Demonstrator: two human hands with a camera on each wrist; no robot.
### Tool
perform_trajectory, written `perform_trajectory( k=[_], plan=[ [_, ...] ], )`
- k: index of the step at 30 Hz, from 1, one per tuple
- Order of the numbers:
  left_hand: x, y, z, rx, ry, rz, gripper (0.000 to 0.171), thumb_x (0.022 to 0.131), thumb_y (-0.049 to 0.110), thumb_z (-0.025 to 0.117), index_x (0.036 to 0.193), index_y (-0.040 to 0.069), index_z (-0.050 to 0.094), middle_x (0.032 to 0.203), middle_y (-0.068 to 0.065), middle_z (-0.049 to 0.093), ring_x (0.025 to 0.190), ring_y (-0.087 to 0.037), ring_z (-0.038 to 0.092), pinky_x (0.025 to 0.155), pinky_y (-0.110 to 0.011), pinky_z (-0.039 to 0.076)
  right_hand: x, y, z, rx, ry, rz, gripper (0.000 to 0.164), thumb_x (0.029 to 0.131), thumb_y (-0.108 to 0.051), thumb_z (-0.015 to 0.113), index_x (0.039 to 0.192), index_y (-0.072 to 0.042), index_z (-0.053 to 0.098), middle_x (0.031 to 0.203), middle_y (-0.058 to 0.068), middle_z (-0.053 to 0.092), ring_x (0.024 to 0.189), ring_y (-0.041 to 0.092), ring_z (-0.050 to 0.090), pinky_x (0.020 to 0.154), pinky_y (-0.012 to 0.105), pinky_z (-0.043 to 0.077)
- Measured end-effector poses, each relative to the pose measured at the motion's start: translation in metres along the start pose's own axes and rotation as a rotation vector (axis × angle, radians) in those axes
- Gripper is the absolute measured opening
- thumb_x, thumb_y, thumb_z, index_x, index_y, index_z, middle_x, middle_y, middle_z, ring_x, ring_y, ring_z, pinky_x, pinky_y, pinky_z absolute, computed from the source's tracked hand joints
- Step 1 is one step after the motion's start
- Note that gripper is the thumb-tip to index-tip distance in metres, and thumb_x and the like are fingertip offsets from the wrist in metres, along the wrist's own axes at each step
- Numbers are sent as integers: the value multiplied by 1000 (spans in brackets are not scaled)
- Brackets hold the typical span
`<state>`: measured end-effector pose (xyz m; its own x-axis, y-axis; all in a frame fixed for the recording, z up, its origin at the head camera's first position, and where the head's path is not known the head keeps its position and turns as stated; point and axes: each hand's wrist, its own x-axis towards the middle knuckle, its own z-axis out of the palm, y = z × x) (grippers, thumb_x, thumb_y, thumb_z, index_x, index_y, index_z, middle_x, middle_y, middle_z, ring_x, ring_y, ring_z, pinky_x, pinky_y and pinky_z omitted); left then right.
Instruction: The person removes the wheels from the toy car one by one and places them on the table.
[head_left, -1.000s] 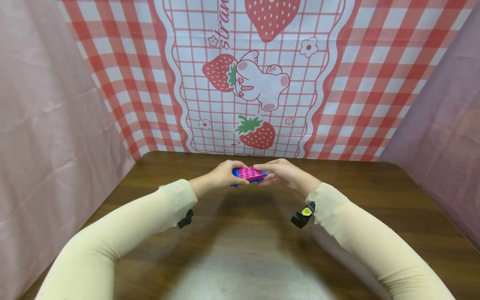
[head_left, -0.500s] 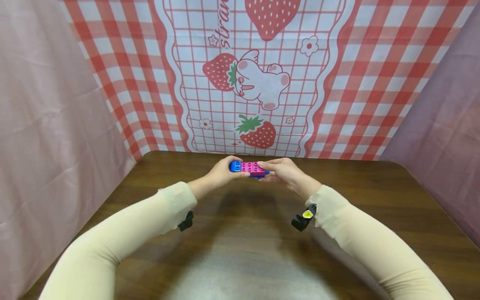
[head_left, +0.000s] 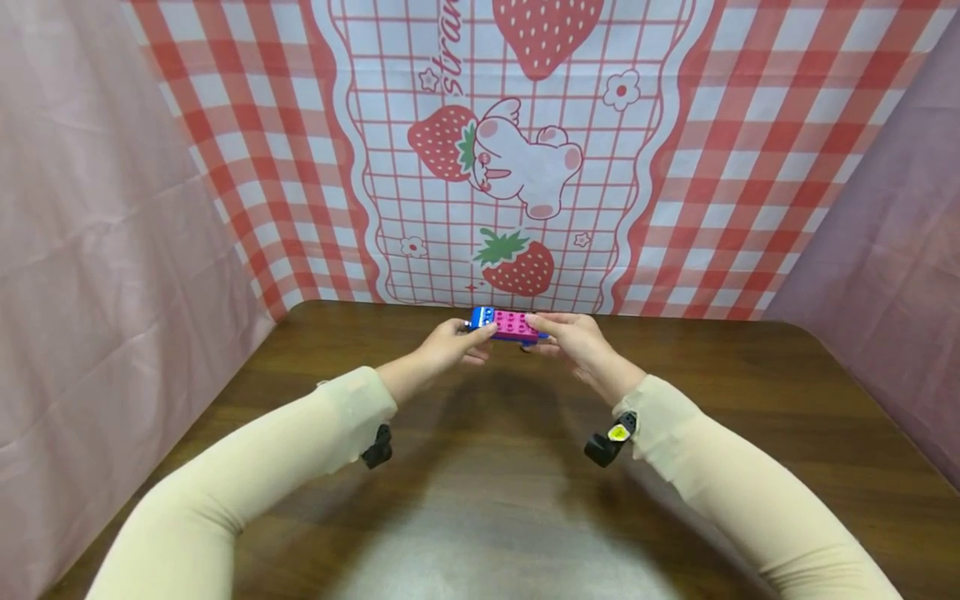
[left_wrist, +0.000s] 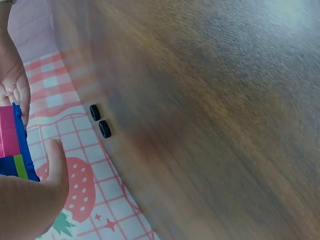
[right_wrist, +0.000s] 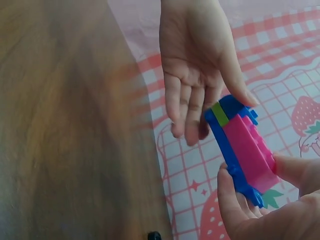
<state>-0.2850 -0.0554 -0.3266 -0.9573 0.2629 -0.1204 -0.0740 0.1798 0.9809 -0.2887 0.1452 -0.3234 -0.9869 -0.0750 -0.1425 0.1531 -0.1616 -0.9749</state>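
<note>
A toy truck of building bricks, with a pink top [head_left: 512, 324], a blue base and end [right_wrist: 232, 106] and a lime green stripe, is held up over the table. My right hand [head_left: 581, 342] pinches its pink end, thumb on the studs and fingers under the blue base. At the blue end, my left hand [head_left: 442, 348] touches the truck with its thumb; its other fingers [right_wrist: 191, 120] stretch out straight below, apart from the base. In the left wrist view, two small black wheels [left_wrist: 104, 128] stand on the table.
The brown wooden table [head_left: 495, 483] reaches back to a red-checked strawberry cloth [head_left: 517, 200]. Pink curtains [head_left: 127, 250] hang at the left and right sides. A black wrist strap [head_left: 611, 437] sticks out below the right sleeve.
Both hands have raised the truck slightly and tilted its studded top into view. The left fingers have loosened from around the blue end, with more of it now showing.
</note>
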Motion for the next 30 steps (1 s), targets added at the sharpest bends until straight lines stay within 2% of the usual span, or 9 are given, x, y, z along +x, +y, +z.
perform_trajectory(
  k=[4, 7, 11, 14, 19, 23, 26, 30],
  plan=[
    [3, 2, 2, -78, 18, 25, 53, 99, 23, 57, 131, -15, 39, 122, -37, 57, 84, -22, 67, 100, -47, 47, -2, 2, 4, 48, 14, -6, 52, 93, -6, 62, 136, 14, 40, 91, 1, 62, 73, 8, 67, 83, 30, 57],
    [5, 3, 2, -103, 24, 38, 48, 99, 22, 56, 128, -15, 43, 125, -37, 55, 83, -20, 67, 102, -48, 46, -5, 4, 8, 62, -1, -11, 53, 93, -2, 60, 139, 13, 37, 105, 7, 56, 74, 7, 66, 90, 33, 54],
    [5, 2, 4, -108, 59, 47, 47, 99, 20, 56, 128, -14, 43, 126, -37, 54, 96, -33, 68, 102, -48, 46, -11, 7, 12, 57, -30, -21, 53, 93, 1, 59, 139, 14, 36, 114, 12, 51, 76, 7, 66, 98, 39, 48],
    [5, 2, 4, -108, 86, 63, 47, 99, 19, 55, 129, -14, 41, 125, -35, 56, 111, -42, 62, 104, -47, 45, -15, 9, 16, 43, -48, -25, 53, 93, 1, 59, 139, 13, 37, 113, 13, 53, 78, 7, 65, 101, 42, 46],
    [4, 3, 5, -144, 94, 86, 48, 101, 19, 53, 134, -12, 37, 127, -33, 55, 120, -44, 55, 107, -46, 42, -21, 15, 21, -10, -41, -27, 54, 93, -3, 61, 139, 10, 37, 105, 9, 60, 78, 7, 66, 100, 39, 48],
    [2, 6, 5, -198, 110, 91, 51, 100, 18, 53, 138, -10, 34, 131, -30, 53, 117, -40, 58, 107, -44, 42, -27, 18, 27, -8, -61, -36, 55, 91, -3, 64, 137, 10, 35, 97, 5, 63, 79, 8, 67, 101, 42, 47],
    [1, 8, 4, -241, 112, 79, 52, 100, 18, 53, 140, -8, 31, 134, -27, 51, 107, -30, 60, 106, -43, 43, -31, 19, 29, -29, -111, -30, 56, 92, -7, 64, 137, 9, 35, 101, 6, 62, 85, 10, 66, 103, 44, 46],
    [-1, 9, 2, -265, 29, 59, 50, 103, 15, 46, 143, -7, 27, 135, -24, 47, 98, -19, 57, 105, -43, 44, -33, 17, 25, -86, -155, -22, 53, 96, -19, 61, 135, 9, 40, 107, 6, 62, 89, 10, 64, 102, 40, 48]
  ],
)
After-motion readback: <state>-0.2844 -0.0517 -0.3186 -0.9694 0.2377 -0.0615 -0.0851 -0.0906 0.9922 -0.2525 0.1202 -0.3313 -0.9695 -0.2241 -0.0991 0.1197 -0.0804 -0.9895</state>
